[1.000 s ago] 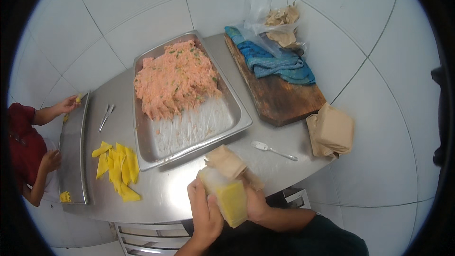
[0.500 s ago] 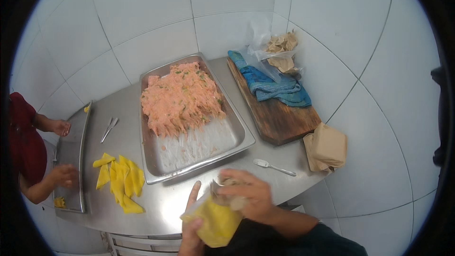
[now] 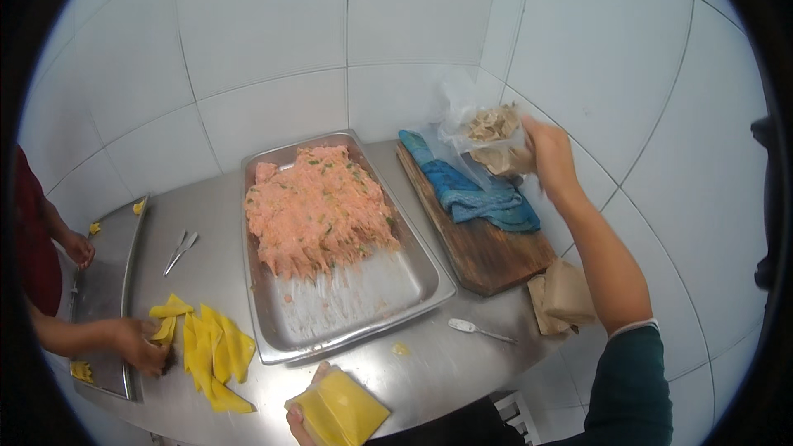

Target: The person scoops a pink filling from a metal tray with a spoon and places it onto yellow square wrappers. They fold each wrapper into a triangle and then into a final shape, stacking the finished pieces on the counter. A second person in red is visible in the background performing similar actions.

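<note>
At the front centre my left hand (image 3: pixel 299 423) is closed round a stack of square yellow dough wrappers (image 3: pixel 340 406). My right arm reaches far right, and my right hand (image 3: pixel 552 157) is at a clear plastic bag (image 3: pixel 453 120) with crumpled brown paper (image 3: pixel 493 124) in it. Its fingers are blurred and partly hidden, so I cannot make out whether they hold any paper. Beyond the wrappers stands a steel pan (image 3: pixel 347 351) with pink minced filling (image 3: pixel 318 211) dotted with green bits. A small yellow scrap (image 3: pixel 401 349) lies on the steel table in front of the pan.
Right of the pan lies a wooden board (image 3: pixel 496 268) with a blue cloth (image 3: pixel 479 198), near a brown paper bundle (image 3: pixel 566 293) and a spatula (image 3: pixel 479 330). At left are loose yellow wrappers (image 3: pixel 211 355), two utensils (image 3: pixel 178 254), a tray (image 3: pixel 103 293) and a co-worker's hand (image 3: pixel 142 347).
My right hand has left the wrapper stack, where it held crumpled brown paper, and gone far right to the plastic bag. The co-worker's nearer hand has moved from the tray to the loose wrappers.
</note>
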Available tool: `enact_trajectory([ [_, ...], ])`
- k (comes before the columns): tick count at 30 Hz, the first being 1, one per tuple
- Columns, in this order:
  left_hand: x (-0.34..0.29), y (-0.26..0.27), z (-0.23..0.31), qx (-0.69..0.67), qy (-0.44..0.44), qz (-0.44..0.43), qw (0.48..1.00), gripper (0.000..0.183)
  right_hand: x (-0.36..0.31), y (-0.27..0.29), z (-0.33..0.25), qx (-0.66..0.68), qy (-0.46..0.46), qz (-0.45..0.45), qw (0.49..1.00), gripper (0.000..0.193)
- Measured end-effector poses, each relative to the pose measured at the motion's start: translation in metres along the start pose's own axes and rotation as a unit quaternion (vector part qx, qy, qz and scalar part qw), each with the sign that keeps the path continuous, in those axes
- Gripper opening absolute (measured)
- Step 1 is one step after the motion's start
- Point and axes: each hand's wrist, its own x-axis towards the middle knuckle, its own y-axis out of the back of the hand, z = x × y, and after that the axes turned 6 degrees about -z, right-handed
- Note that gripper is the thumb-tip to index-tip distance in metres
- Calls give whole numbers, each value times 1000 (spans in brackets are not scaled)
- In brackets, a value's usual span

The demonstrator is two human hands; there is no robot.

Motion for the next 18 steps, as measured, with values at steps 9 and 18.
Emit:
enact_trajectory([
  [9, -9, -14, 1, 93, 12, -11, 995, 110, 167, 0, 52, -172, -4, 106, 979, 80],
  [18, -14, -73, 29, 229, -4, -126, 965, 117, -58, 20, -88, -227, 108, -199, 947, 42],
])
